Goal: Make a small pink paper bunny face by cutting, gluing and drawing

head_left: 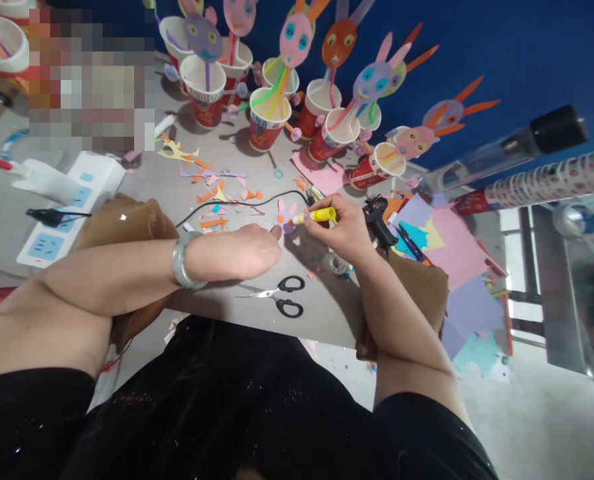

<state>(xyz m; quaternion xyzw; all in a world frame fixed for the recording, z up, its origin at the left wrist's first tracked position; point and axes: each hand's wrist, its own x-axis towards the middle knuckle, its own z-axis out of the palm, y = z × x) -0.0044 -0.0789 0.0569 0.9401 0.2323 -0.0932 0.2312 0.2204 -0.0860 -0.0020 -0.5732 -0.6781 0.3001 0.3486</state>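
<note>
My right hand (341, 230) is closed around a yellow marker (321, 215), held nearly level with its tip to the left. That tip touches or hovers just over a small purple paper rabbit head (283, 220), which has pink ears and an orange spot. My left hand (241, 252) lies curled on the table, a fingertip pressing the rabbit head's lower left edge; its other fingers are mostly hidden. Black-handled scissors (277, 296) lie partly open, nearer my body. A clear roll of tape (335, 263) sits below my right hand.
Paper cups (270, 120) with straws and paper animal heads line the back. Paper scraps (214, 193) and a black cord (237, 203) lie left of centre. To the right are a black glue gun (379, 223) and coloured sheets (459, 250); a power strip (71, 210) stands left.
</note>
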